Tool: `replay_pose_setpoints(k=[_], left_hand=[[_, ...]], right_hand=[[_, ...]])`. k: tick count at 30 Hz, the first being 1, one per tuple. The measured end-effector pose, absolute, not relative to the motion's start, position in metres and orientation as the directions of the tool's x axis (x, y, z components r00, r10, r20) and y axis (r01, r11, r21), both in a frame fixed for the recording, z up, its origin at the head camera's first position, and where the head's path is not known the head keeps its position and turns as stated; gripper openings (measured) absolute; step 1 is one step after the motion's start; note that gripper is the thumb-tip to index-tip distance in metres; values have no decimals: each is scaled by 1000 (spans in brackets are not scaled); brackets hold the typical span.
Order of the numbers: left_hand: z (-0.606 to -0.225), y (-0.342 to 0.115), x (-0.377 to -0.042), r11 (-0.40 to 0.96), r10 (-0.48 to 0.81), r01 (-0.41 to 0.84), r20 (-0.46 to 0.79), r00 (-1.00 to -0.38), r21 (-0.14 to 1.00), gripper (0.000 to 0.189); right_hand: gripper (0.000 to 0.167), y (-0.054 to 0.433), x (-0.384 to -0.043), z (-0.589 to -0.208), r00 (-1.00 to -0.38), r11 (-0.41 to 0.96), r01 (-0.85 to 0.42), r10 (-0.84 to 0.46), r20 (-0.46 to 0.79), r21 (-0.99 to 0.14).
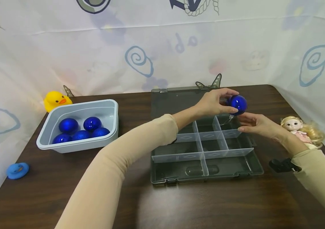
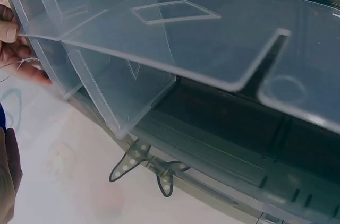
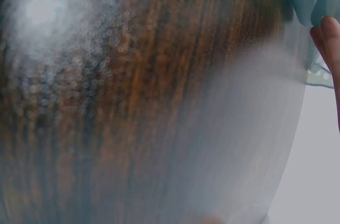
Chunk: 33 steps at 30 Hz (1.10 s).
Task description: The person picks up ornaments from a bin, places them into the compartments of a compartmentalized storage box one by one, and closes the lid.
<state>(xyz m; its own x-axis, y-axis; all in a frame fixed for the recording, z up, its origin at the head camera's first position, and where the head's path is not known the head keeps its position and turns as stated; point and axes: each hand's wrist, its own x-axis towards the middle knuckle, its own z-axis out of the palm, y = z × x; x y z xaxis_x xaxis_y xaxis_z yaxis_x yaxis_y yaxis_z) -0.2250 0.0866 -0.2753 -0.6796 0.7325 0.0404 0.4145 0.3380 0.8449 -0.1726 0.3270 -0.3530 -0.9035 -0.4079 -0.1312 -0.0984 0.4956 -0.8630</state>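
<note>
In the head view my left hand (image 1: 216, 102) pinches a shiny blue Christmas bauble (image 1: 238, 105) between thumb and fingers, above the back right of a divided plastic box (image 1: 208, 178). Its silver cap and thin loop of string (image 1: 231, 117) hang downward. My right hand (image 1: 258, 125) is just below and to the right, fingers loosely extended and thumb apart from them. The left wrist view puts the right hand's fingertips at the box's clear dividers (image 2: 122, 59), beside the string. Only the right hand's fingers (image 3: 330, 38) show at the edge of the right wrist view.
On the left, a pale blue tub (image 1: 113, 127) contains several blue baubles (image 1: 68, 126). A yellow rubber duck (image 1: 56, 100) sits behind it, and a small blue duck (image 1: 17, 170) lies near the table's left edge. A doll (image 1: 297, 127) lies beside my right forearm. Patterned cloth (image 1: 162, 57) hangs behind.
</note>
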Motion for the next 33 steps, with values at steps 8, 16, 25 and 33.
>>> replay_pose_setpoints(k=[8, 16, 25, 33], left_hand=[[-293, 93, -227, 426, 751, 464, -17, -661, 777, 52], [-292, 102, -227, 318, 777, 486, 70, -625, 814, 52], [-289, 107, -224, 255, 807, 500, 102, -581, 827, 53], [-303, 97, -231, 435, 822, 610, -16, -569, 662, 52]], right_hand=[[58, 327, -172, -358, -901, 423, -102, -423, -97, -901], [57, 328, -171, -359, -900, 361, -126, -434, -47, -924], [45, 327, -172, -359, -882, 258, -127, -472, -10, -958], [62, 325, -170, -356, -897, 387, -99, -434, -86, -917]])
